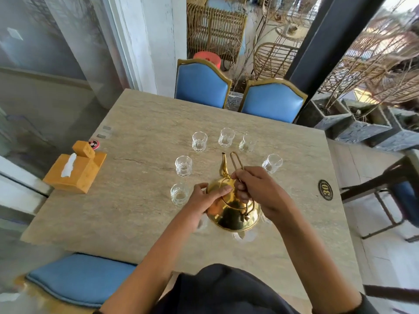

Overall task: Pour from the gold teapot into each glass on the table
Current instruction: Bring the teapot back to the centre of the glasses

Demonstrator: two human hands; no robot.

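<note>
Stone-patterned and pale, the bench (145, 114) stands before two blue chairs (201, 81) at its far edge, with wicker furniture beyond the glass. Near the left edge sits an orange tissue box (74, 169); near the right edge lies a dark oval number plaque (325, 189).

Six small cut glasses are plain to see, set in an arc around the middle of the bench: three toward the far edge (199, 141), (226, 137), (247, 143), one toward the right edge (272, 163), and two toward the left edge (183, 166), (179, 193). Blurred glass shapes also show under and beside the pot toward the near edge, too unclear to count.

The gold teapot (233, 207) is held above the bench inside this arc. Its spout (224, 165) points toward the far edge, so its long axis runs from near edge to far edge. The right hand (256, 189) is curled round the wire handle (237, 163), fingers clenched on it. The left hand (204, 198) lies on the pot's left shoulder and lid, its fingers (223, 191) laid fairly straight across the metal, steadying rather than gripping.

What matters for a pour is that the spout tip sits between the far three glasses and the left pair, over none of them. The far middle glass lies almost straight ahead along the spout's line, so it looks the easiest to reach by a push forward and a tilt. The left-hand glasses would need the pot swung left. Whether any glass already holds liquid cannot be told.
</note>
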